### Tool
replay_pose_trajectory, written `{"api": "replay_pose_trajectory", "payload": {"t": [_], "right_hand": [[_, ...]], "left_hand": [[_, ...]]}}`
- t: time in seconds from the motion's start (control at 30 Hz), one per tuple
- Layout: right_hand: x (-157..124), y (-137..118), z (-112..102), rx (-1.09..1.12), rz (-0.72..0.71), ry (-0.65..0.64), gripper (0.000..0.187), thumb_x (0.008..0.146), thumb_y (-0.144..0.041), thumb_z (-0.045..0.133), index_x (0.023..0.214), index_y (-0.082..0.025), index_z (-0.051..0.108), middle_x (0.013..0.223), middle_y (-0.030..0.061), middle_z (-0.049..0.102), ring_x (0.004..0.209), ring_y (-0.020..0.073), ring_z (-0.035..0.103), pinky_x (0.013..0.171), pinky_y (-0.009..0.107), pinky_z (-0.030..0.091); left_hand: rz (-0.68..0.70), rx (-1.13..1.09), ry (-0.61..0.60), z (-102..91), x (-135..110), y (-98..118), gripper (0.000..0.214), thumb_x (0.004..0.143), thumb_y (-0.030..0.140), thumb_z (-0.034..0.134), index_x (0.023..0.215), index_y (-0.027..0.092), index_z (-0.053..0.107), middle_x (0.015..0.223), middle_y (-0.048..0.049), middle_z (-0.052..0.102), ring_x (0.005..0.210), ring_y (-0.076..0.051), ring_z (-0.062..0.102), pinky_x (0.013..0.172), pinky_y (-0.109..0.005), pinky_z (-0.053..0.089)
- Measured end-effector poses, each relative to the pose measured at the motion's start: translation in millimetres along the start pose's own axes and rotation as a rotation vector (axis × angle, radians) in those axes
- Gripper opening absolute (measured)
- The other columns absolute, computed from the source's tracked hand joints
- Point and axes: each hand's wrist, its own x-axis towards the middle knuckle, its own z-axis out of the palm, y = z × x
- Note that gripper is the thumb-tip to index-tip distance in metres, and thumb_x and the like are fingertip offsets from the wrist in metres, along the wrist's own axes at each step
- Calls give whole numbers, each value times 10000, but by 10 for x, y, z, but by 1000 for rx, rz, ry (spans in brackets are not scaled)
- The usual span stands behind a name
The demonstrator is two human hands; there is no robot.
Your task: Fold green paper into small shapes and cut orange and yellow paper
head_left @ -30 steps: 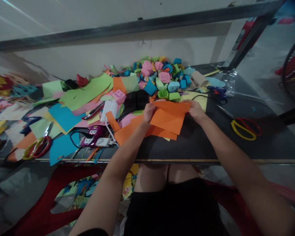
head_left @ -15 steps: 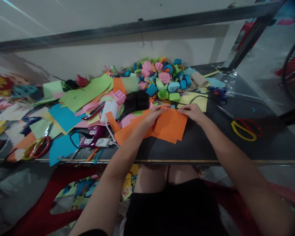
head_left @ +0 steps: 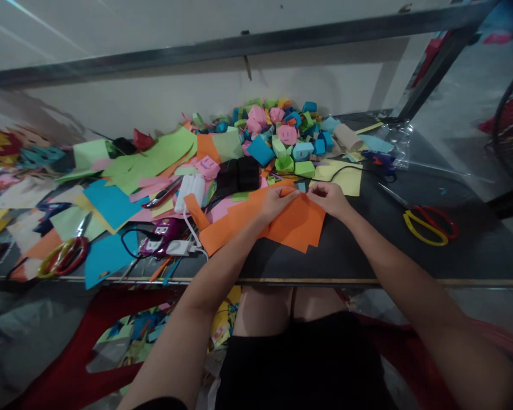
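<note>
Square sheets of orange paper [head_left: 297,228] lie overlapped near the table's front edge, their lower corners offset. At their top edge is my left hand [head_left: 279,202], its fingers pinched together on the orange paper. Close to it on the right, my right hand [head_left: 328,199] curls its fingertips at the same edge; what lies between them is too small to make out. More orange paper [head_left: 228,228] spreads out to the left, partly under my left forearm. Behind my hands stands a heap of small folded paper boxes, among them a pink one with a drawn face [head_left: 287,135].
Red-and-yellow scissors [head_left: 430,225] lie at the right, another pair [head_left: 66,253] at the left. A white power strip [head_left: 190,193], a purple device [head_left: 165,230] and cables sit left of the orange paper. A cardboard tube [head_left: 347,138] and glue gun [head_left: 378,159] are behind right.
My two hands have come closer together along the top edge of the orange paper. The left hand has shifted right and now covers more of the sheet's upper part.
</note>
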Motion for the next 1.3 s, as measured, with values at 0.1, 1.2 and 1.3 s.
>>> {"api": "replay_pose_trajectory", "payload": {"t": [0.1, 1.2, 1.3], "right_hand": [[-16, 1, 3, -37, -35, -18, 311, 708, -509, 712, 697, -201, 674, 680, 29, 666, 626, 155, 554, 583, 291, 431], [49, 49, -144, -238, -27, 47, 273, 804, -469, 763, 773, -207, 833, 728, 67, 783, 696, 257, 726, 635, 358, 520], [54, 50, -157, -285, -19, 28, 275, 809, -462, 762, 774, -198, 832, 693, 66, 770, 666, 242, 712, 625, 347, 509]], "left_hand": [[168, 138, 35, 52, -30, 29, 160, 754, 369, 829, 674, 250, 758, 770, 2, 751, 794, -205, 691, 711, -285, 512], [131, 168, 185, -119, 111, -120, 695, 831, 726, 664, 512, 225, 302, 566, 26, 291, 540, -117, 320, 532, -283, 268], [102, 139, 187, -101, 106, -116, 627, 866, 638, 680, 511, 217, 382, 576, 21, 324, 562, -123, 357, 554, -280, 263]]}}
